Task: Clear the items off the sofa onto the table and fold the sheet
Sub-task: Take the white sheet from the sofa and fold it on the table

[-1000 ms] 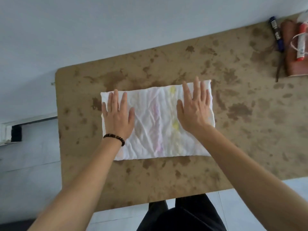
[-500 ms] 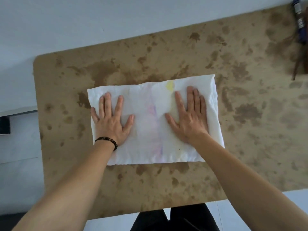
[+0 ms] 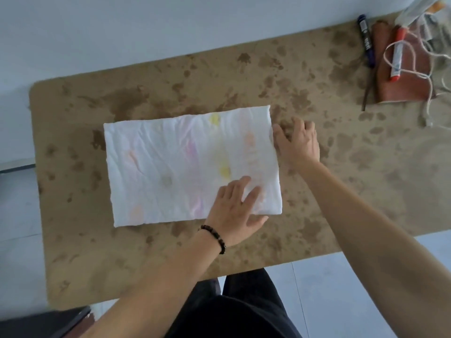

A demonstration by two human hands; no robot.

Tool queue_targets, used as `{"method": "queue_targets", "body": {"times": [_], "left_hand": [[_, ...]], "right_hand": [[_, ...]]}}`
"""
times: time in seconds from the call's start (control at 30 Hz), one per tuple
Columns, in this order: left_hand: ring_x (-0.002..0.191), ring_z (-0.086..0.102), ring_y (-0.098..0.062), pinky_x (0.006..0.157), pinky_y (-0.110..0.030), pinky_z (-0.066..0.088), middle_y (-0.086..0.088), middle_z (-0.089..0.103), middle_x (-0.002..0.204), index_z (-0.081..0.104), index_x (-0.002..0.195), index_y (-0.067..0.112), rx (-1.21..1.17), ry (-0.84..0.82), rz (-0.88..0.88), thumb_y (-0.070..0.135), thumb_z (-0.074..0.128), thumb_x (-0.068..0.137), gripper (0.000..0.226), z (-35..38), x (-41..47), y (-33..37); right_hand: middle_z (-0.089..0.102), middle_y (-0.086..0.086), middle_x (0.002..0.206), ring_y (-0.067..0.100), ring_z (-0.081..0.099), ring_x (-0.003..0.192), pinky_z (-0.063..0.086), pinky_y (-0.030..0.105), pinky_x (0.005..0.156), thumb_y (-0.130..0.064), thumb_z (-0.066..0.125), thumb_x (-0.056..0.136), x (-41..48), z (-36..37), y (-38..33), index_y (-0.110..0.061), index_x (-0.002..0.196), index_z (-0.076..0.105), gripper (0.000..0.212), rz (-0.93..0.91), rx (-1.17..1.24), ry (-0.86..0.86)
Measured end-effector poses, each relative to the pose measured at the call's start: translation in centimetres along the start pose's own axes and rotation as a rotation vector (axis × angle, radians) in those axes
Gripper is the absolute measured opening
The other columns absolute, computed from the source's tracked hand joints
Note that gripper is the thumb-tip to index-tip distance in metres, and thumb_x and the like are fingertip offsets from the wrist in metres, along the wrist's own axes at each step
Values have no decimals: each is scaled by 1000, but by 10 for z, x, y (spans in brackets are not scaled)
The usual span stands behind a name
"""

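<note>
I see the folded white sheet (image 3: 185, 167) (faint pink, yellow blotches) flat on the table (image 3: 73, 252). No longer pressing its halves, the left hand (image 3: 234, 211) lies spread on the near-right corner. The right hand (image 3: 297, 142) sits at its right edge, grip unclear.

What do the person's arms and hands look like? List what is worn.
Both forearms are bare, no sleeves in view. The left hand has a bracelet of dark round beads at its wrist. The right hand wears nothing: no ring, watch or glove shows on either.
</note>
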State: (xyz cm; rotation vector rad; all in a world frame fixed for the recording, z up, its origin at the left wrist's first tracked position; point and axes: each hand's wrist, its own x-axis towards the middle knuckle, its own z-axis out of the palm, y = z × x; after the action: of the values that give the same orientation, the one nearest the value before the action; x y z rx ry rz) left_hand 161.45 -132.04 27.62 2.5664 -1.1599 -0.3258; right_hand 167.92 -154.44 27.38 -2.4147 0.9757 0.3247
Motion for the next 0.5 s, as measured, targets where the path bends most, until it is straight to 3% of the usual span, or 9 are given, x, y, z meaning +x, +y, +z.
{"method": "queue_targets", "body": {"times": [0.1, 0.2, 0.3, 0.33, 0.4, 0.43, 0.5], "left_hand": [[94, 48, -25, 81, -37, 44, -7, 40, 118, 46, 121, 19, 37, -129, 17, 64, 57, 77, 63, 15, 13, 31], [84, 50, -24, 69, -35, 45, -4, 47, 105, 49, 111, 19, 87, -173, -73, 52, 71, 72, 56, 28, 29, 35], [66, 52, -22, 52, -28, 38, -3, 53, 87, 56, 93, 16, 64, -138, -89, 9, 80, 52, 48, 29, 39, 32], [61, 52, -21, 47, -27, 37, -2, 54, 83, 58, 91, 16, 41, -120, -92, 1, 78, 49, 49, 27, 40, 30], [57, 55, -21, 41, -26, 38, -1, 56, 80, 53, 100, 18, -77, -77, -144, 1, 79, 57, 53, 14, 37, 29], [59, 58, -22, 42, -26, 41, -1, 59, 84, 47, 106, 20, -184, -38, -205, 4, 76, 67, 52, 4, 32, 29], [72, 62, -19, 57, -29, 50, 3, 62, 101, 41, 118, 24, -412, 51, -347, 11, 63, 85, 41, -21, 19, 28]], "right_hand": [[59, 3, 119, 25, 58, 110, 42, 31, 77, -70, 53, 83, 12, -1, -19, -14, 129, 51, 72, 122, 146, -134], [65, 0, 100, 23, 64, 93, 44, 28, 61, -82, 56, 69, 17, -5, -33, -12, 113, 61, 82, 206, 255, -273], [61, 4, 122, 27, 64, 103, 52, 34, 81, -95, 52, 52, 17, -11, -47, -9, 129, 55, 116, 321, 432, -429], [62, 2, 116, 23, 64, 92, 53, 33, 75, -93, 58, 49, 16, -11, -50, -9, 124, 56, 113, 312, 446, -469], [62, 1, 97, 17, 57, 70, 45, 29, 56, -74, 75, 58, 12, -11, -51, -7, 113, 59, 88, 272, 431, -485], [64, 1, 94, 18, 59, 69, 47, 30, 56, -61, 81, 62, 11, -10, -50, -5, 111, 60, 78, 285, 460, -468], [70, 5, 96, 22, 68, 80, 59, 36, 72, -45, 87, 61, 5, -10, -50, -4, 111, 63, 69, 370, 614, -453]]}}
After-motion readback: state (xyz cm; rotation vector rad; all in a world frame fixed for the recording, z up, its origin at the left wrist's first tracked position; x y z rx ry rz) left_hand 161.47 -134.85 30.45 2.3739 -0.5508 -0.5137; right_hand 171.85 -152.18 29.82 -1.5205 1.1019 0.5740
